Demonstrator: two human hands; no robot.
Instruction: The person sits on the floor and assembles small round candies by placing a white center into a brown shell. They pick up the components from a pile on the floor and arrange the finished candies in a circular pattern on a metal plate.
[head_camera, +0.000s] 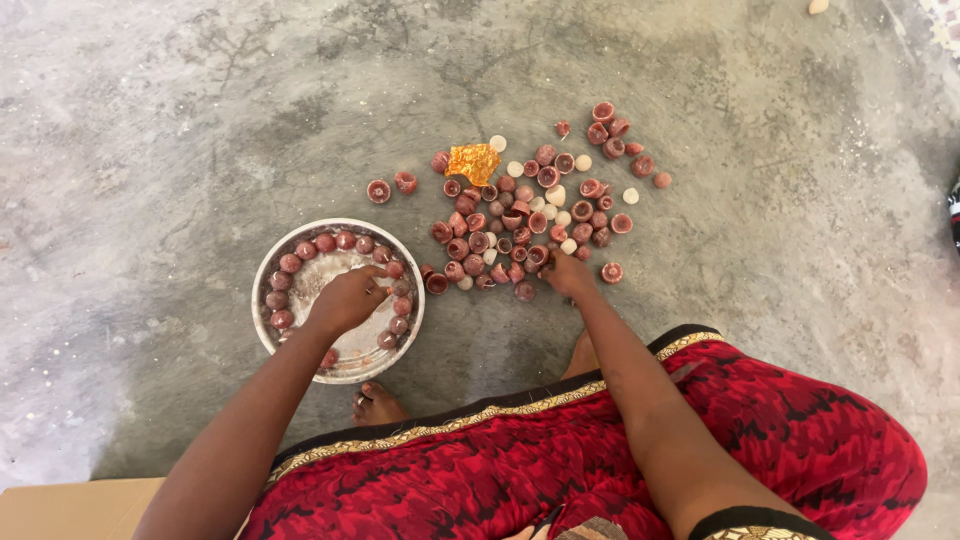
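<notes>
cups (520, 215) red-brown | plate (268, 262) silver | wrapper (473, 162) orange-gold | floor (180, 130) grey

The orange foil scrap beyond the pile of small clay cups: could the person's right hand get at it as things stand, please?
Probably yes. The right hand rests at the near edge of the clay cups, and the orange foil scrap lies uncovered on the concrete floor just past them; nothing stands above the low pile.

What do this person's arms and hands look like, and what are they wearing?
Both forearms are bare, with no rings, bangles or gloves visible on the left hand or right hand. A dark sleeve edge with pale patterned trim shows on the right upper arm. A red-and-black patterned garment with gold border covers the lap.
</notes>
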